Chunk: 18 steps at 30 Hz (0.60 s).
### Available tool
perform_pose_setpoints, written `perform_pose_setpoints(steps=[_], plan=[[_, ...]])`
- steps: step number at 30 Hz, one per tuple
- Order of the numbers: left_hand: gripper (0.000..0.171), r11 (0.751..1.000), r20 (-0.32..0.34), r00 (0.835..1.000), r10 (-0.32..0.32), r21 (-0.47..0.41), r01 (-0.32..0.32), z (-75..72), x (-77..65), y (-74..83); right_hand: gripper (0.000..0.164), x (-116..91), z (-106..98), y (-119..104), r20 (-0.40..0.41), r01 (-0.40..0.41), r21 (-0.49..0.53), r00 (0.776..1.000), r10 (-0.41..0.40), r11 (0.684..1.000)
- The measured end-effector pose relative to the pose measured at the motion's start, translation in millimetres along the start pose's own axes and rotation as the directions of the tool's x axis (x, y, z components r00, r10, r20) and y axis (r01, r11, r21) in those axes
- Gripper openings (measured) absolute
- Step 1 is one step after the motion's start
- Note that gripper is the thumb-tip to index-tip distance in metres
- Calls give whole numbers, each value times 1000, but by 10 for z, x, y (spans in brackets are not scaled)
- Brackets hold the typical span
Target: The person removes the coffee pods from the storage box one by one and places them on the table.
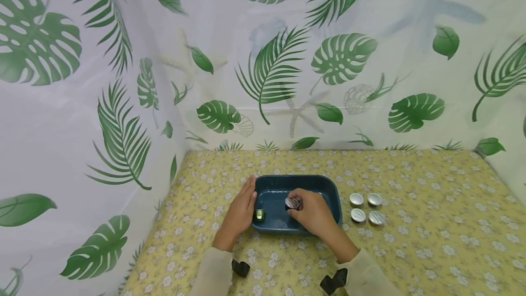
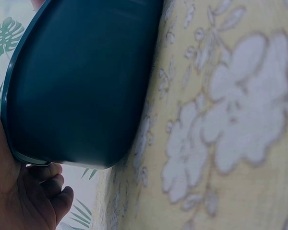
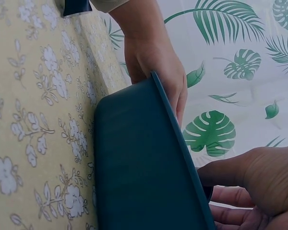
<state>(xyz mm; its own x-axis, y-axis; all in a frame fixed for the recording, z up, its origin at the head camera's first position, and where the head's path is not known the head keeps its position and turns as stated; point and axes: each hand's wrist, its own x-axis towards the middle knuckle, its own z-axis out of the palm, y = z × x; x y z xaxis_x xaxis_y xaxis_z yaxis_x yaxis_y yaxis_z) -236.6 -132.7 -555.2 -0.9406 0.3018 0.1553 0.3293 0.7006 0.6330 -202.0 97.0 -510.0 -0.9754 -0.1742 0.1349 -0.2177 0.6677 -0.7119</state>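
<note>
My left hand [image 1: 241, 207] grips the left rim of a dark blue rectangular tray [image 1: 293, 180], with the thumb at the rim and the other fingers along the outside. Over the middle of the tray, my right hand [image 1: 313, 211] pinches a coffee capsule [image 1: 291, 203] with a silver lid facing up. A shiny green coffee capsule [image 1: 260, 215] is in the tray's lower left corner. From the right wrist, the tray wall [image 3: 139, 158] hides most of the held capsule; only a dark edge shows by the fingers.
Several silver-lidded capsules [image 1: 358, 215] stand in two rows on the table to the right of the tray. A yellow floral cloth [image 1: 431, 204] covers the table. Leaf-patterned white sheets [image 1: 287, 81] hang behind and to the left.
</note>
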Motion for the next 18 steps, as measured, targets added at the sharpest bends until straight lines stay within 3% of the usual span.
perform_pose_setpoints(steps=[18], plan=[[54, 1000, -4, 1000, 0, 18, 0, 12, -1, -1, 30, -92, -124, 96, 26, -33, 94, 999, 31, 995]])
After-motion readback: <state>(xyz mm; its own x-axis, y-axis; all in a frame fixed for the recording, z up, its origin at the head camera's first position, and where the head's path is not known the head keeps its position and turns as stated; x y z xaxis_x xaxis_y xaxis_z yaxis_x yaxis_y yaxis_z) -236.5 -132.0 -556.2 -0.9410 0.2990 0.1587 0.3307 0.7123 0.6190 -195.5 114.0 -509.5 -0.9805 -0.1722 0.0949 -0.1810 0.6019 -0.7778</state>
